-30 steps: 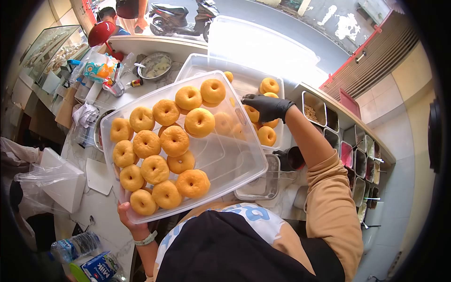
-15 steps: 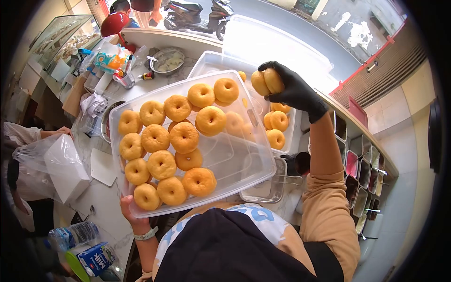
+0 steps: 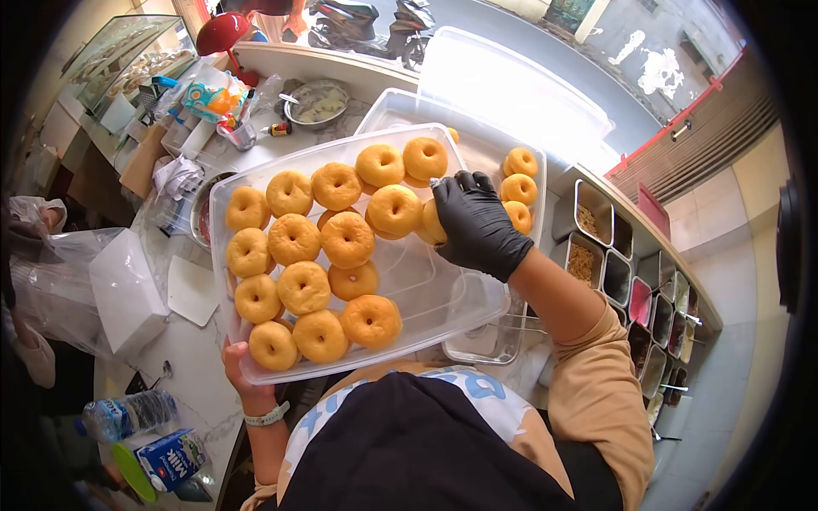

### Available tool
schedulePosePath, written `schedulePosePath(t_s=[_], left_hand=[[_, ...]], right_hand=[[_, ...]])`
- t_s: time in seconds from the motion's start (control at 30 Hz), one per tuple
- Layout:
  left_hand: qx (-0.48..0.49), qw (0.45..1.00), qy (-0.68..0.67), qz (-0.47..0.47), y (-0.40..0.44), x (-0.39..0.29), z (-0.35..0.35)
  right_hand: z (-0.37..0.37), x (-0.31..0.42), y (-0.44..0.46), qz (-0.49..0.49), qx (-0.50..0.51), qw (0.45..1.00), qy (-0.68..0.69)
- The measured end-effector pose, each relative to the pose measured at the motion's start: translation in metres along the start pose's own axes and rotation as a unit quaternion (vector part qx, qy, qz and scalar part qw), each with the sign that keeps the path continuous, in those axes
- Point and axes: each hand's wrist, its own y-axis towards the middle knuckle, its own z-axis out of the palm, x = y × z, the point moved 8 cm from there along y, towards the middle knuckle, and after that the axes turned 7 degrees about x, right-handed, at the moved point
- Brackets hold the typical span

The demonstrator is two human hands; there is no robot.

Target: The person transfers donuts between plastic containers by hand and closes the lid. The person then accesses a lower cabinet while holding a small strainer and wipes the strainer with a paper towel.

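Observation:
A translucent plastic box [image 3: 443, 311] is tilted in front of me, with rows of golden ring doughnuts [image 3: 348, 239] in its left and upper parts. My left hand [image 3: 247, 370], bare with a watch at the wrist, grips the box's lower left corner. My right hand [image 3: 477, 223], in a black glove, is closed on doughnuts [image 3: 432, 223] over the box's right side, close beside the doughnut rows; fingers partly hide them. Behind it stands a second clear box [image 3: 400, 108] with several doughnuts [image 3: 519, 188] along its right side.
Metal topping containers [image 3: 619, 277] line the right counter. At the back left are a metal bowl [image 3: 317, 104] and a red lamp [image 3: 223, 34]. A bottle [image 3: 128, 415] and milk carton [image 3: 171, 460] lie lower left. Another person's arm shows beside a plastic-wrapped white box [image 3: 128, 291].
My gloved right hand took doughnuts from the rear box, lifted them, and moved left and down over the held box. My left hand kept its grip on the box corner.

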Motion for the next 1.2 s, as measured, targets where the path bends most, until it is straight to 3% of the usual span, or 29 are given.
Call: schedulePosePath(t_s=[0.07,0.17,0.23,0.3,0.4,0.5,0.63,0.7,0.77,0.8,0.9,0.93,1.03,1.13,1.2], left_hand=[[0.001,1.0,0.004,-0.003,0.0,0.0,0.001],[-0.012,1.0,0.003,-0.019,-0.002,0.003,-0.004],[-0.017,1.0,0.004,-0.023,-0.002,0.003,-0.004],[-0.014,1.0,0.008,-0.019,-0.002,0.0,0.002],[-0.013,1.0,0.007,-0.016,-0.002,0.003,-0.004],[0.006,1.0,0.015,-0.023,-0.001,0.004,-0.004],[0.013,1.0,-0.002,-0.018,-0.001,0.006,-0.005],[0.014,1.0,-0.02,-0.016,-0.002,0.007,0.0],[0.014,0.999,-0.037,-0.013,-0.006,0.008,-0.013],[0.016,0.999,-0.046,-0.011,-0.007,0.008,-0.018],[0.003,0.998,-0.057,-0.011,-0.011,0.002,-0.025],[0.008,0.998,-0.061,-0.011,-0.012,0.0,-0.028],[-0.001,0.999,-0.037,0.003,-0.013,-0.004,-0.026],[-0.01,0.999,-0.041,-0.003,-0.011,-0.003,-0.035],[-0.009,0.999,-0.044,-0.004,-0.011,-0.002,-0.028]], right_hand=[[-0.025,0.002,-0.01,-0.019,-0.065,0.998,0.005],[-0.05,0.021,-0.03,-0.06,0.029,0.995,0.077],[-0.009,0.025,-0.048,-0.051,0.206,0.962,0.169],[0.033,0.026,-0.056,-0.024,0.31,0.94,0.142],[0.038,0.024,-0.037,0.025,0.213,0.967,0.136],[0.023,0.018,-0.02,-0.008,0.046,0.994,0.098],[0.003,0.01,-0.028,-0.076,0.188,0.949,0.242],[-0.037,-0.024,-0.028,-0.036,0.158,0.942,0.293],[-0.052,-0.077,-0.022,0.003,0.041,0.958,0.285],[-0.042,-0.099,-0.018,0.045,0.085,0.965,0.243],[0.039,-0.11,-0.022,-0.057,0.186,0.958,0.213],[0.057,-0.095,-0.026,-0.076,0.287,0.922,0.248],[0.082,-0.079,-0.026,-0.141,0.254,0.928,0.235],[0.096,-0.082,-0.025,-0.092,0.226,0.937,0.251],[0.102,-0.08,-0.026,-0.123,0.18,0.949,0.226]])
